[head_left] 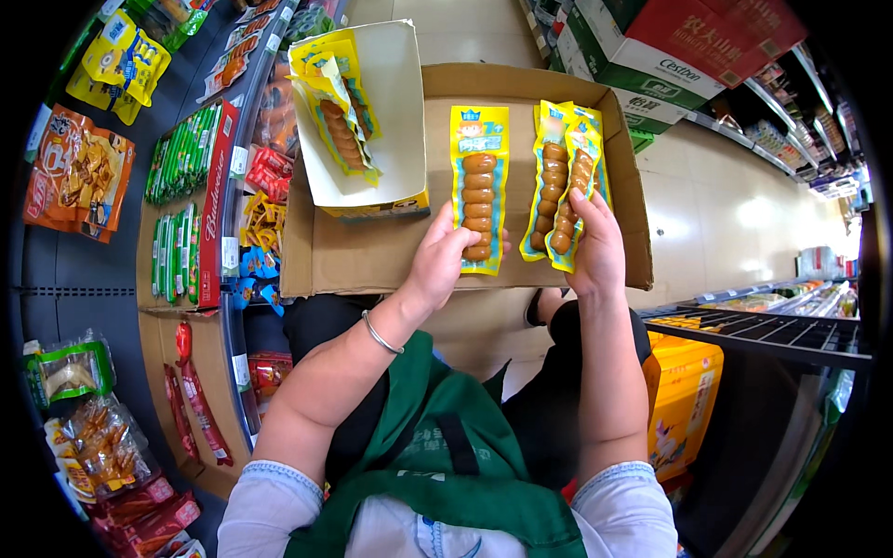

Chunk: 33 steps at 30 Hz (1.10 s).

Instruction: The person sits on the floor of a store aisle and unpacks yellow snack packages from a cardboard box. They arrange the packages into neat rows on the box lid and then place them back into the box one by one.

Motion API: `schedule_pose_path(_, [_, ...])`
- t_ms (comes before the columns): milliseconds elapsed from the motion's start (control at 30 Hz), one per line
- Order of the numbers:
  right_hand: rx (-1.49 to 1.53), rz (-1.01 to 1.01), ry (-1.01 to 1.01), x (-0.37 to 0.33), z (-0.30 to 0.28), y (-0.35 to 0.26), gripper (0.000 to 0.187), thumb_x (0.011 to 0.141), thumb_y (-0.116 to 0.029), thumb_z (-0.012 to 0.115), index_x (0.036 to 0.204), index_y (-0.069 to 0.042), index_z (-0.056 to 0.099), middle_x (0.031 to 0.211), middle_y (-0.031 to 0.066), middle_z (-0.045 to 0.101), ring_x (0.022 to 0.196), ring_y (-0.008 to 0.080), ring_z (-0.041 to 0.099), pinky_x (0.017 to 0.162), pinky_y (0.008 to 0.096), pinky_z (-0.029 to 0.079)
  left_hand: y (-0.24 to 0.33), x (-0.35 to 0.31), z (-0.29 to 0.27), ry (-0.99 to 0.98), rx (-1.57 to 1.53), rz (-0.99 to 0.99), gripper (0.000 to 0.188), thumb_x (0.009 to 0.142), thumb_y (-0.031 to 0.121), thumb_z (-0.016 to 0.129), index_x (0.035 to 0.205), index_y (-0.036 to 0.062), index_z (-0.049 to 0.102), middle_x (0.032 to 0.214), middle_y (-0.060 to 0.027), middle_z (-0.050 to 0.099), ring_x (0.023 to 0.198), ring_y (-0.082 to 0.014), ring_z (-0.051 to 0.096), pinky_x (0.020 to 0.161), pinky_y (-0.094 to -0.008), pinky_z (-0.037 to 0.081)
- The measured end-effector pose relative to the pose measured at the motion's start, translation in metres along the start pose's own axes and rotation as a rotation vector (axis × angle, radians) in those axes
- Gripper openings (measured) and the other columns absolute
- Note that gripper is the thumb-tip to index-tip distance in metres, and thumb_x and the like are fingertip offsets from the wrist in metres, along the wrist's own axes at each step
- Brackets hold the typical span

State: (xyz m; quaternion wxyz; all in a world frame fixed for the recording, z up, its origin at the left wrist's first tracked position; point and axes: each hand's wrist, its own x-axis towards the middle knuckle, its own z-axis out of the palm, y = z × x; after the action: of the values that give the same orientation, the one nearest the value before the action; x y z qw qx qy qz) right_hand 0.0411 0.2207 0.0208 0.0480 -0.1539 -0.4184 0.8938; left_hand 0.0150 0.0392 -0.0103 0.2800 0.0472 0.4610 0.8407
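My left hand (445, 256) grips the lower left edge of a yellow and blue sausage packet (479, 191), held upright over a shallow cardboard tray (446, 86). Its clear window shows a ridged brown sausage. Farther right, my right hand (598, 244) is closed round several matching sausage packets (551, 177), fanned and overlapping. A small open carton (395, 112), white inside and yellow outside, stands at the tray's left end. Inside that carton lean more sausage packets (342, 121), tilted against its left side.
Dark shelves on the left carry hanging snack bags (79, 172) and a box of green sticks (181, 158). Stacked cartons (651, 56) stand beyond the tray at the far right. A black wire rack (763, 327) and a yellow box (684, 400) are by my right arm.
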Motion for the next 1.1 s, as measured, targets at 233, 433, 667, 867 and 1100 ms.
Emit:
schedule_pose_path(233, [0.045,0.004,-0.017,0.0019,-0.0006,0.0016,0.03,0.091,-0.013,0.053,0.118,-0.003,0.048,0.105,0.008,0.06,0.092,0.016,0.061,0.08,0.0313,0.051,0.0035,-0.0014,0.0033,0.011,0.033,-0.012,0.039,0.084,0.003,0.037,0.122,0.0013,0.037,0.101,-0.0177,0.059,0.089,-0.0258,0.061,0.082,-0.0392,0.051])
schedule_pose_path(433, [0.018,0.014,-0.008,0.0011,0.0022,-0.0009,0.03,0.092,-0.015,0.051,0.119,-0.003,0.046,0.104,0.0083,0.059,0.091,0.0167,0.061,0.08,0.0326,0.051,0.0016,0.0002,0.0028,0.017,0.061,0.009,0.038,0.084,0.002,0.04,0.122,0.0021,0.037,0.101,-0.0156,0.058,0.089,-0.024,0.061,0.08,-0.0381,0.051])
schedule_pose_path(667, [0.049,0.033,0.024,0.0022,-0.0003,0.0004,0.031,0.089,-0.013,0.055,0.117,-0.003,0.047,0.103,0.0081,0.06,0.09,0.0162,0.061,0.079,0.0323,0.051,0.0029,-0.0008,0.0056,0.024,0.042,0.01,0.038,0.084,0.0,0.042,0.122,0.0032,0.038,0.1,-0.0148,0.058,0.088,-0.0223,0.061,0.078,-0.0367,0.052])
schedule_pose_path(867, [0.06,0.036,0.022,0.0021,0.0011,0.0011,0.029,0.089,-0.012,0.056,0.116,-0.003,0.048,0.102,0.0077,0.06,0.09,0.0159,0.061,0.078,0.0322,0.051,0.0034,-0.0008,0.0064,0.026,0.055,0.002,0.038,0.084,-0.001,0.043,0.122,0.003,0.038,0.101,-0.0148,0.058,0.087,-0.022,0.061,0.078,-0.0364,0.052])
schedule_pose_path(1100, [0.068,0.045,0.015,0.0023,-0.0003,0.0013,0.028,0.089,-0.012,0.055,0.115,-0.004,0.049,0.102,0.0071,0.06,0.09,0.0155,0.061,0.078,0.0319,0.051,0.0046,-0.0001,0.0046,0.005,-0.001,-0.005,0.04,0.085,0.005,0.037,0.125,0.001,0.037,0.105,-0.0162,0.057,0.091,-0.0248,0.061,0.081,-0.0388,0.051])
